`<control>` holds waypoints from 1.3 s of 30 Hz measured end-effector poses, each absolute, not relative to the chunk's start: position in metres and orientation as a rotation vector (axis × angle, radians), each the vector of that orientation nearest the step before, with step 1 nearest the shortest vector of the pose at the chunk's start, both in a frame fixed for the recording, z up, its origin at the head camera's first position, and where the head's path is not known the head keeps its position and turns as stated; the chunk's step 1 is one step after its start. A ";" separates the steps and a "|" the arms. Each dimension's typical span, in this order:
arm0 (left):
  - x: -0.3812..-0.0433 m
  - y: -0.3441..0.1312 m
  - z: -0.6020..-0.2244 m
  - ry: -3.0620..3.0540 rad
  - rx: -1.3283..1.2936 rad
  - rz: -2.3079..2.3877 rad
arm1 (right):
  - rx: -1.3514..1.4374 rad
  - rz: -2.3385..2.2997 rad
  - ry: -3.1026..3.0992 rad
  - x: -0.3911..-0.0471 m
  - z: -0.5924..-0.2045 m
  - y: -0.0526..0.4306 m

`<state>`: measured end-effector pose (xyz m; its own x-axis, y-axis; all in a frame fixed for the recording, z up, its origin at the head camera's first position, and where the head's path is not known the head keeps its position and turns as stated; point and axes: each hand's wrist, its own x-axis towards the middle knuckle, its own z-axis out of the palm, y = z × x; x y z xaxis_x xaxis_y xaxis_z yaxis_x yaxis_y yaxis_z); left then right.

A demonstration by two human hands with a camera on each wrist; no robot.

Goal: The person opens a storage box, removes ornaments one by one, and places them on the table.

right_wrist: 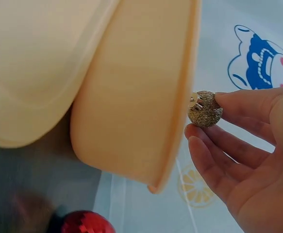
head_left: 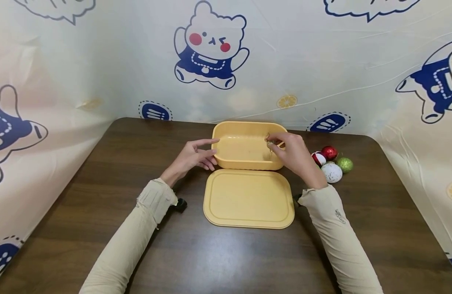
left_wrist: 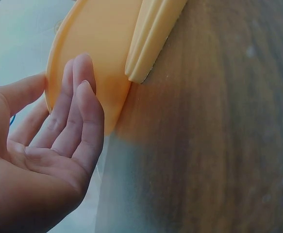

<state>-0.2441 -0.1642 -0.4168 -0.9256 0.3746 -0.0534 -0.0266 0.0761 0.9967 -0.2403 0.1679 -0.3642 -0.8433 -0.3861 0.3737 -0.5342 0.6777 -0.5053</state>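
Observation:
A yellow rectangular box [head_left: 244, 164] with rounded corners stands uncovered at the back of the table. At its left end, my left hand [head_left: 196, 155] touches the rim and outer wall with fairly straight fingers; the left wrist view shows the thumb against the rim. My right hand [head_left: 290, 149] is over the box's right end and pinches a small gold glitter ball ornament [right_wrist: 205, 114] between thumb and fingers. The ball's metal cap points toward the box. In the head view the fingers mostly cover this ball.
A flat yellow lid [head_left: 249, 199] lies just in front of the box. Right of the right hand sit a red ball [head_left: 329, 152], a green glitter ball [head_left: 345, 165], a speckled white ball [head_left: 332, 172] and a red-and-white ball [head_left: 318, 158]. A printed cloth [head_left: 266, 94] hangs behind the table.

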 end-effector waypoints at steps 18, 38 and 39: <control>-0.243 -0.165 -0.418 2.075 0.341 1.940 | 0.705 0.734 -2.623 -0.199 -0.345 0.195; -0.244 -0.163 -0.419 2.084 0.320 1.922 | 0.728 0.649 -2.622 -0.143 -0.357 0.251; -0.243 -0.163 -0.419 2.086 0.320 1.924 | 0.729 0.646 -2.626 -0.142 -0.358 0.253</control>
